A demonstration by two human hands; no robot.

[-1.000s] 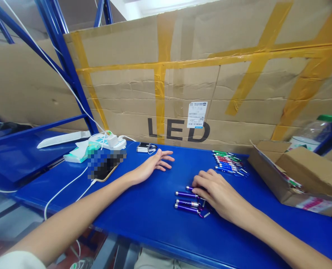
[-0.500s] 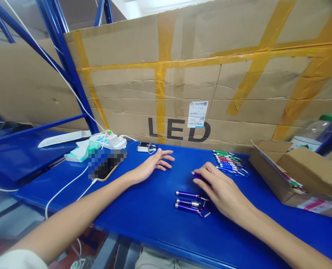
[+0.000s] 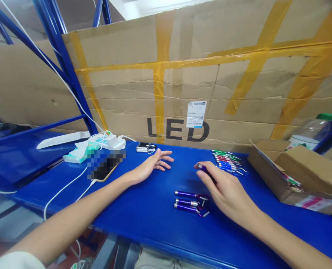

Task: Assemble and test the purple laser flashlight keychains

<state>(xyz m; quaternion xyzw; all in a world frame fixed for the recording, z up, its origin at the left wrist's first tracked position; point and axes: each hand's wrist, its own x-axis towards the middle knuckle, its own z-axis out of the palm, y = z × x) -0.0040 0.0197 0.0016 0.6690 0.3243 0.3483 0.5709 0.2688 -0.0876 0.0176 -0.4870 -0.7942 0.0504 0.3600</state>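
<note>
My right hand is closed around a purple keychain flashlight, whose silver tip points out past the thumb and fingers; the rest is hidden in the palm. On the blue table just left of and below that hand lie 3 more purple keychain flashlights with carabiner clips, side by side. My left hand rests on its edge with the fingers spread, holding nothing. Behind it sits a small group of black and silver flashlights. A row of green, red and blue flashlights lies beyond my right hand.
An open cardboard box with more flashlights inside stands at the right. A phone on a cable, a tissue pack and a power strip are at the left. A large taped carton walls off the back.
My right hand has lifted slightly and turned, so the purple flashlight in it now tilts with its tip higher. My left hand has stayed in place.
</note>
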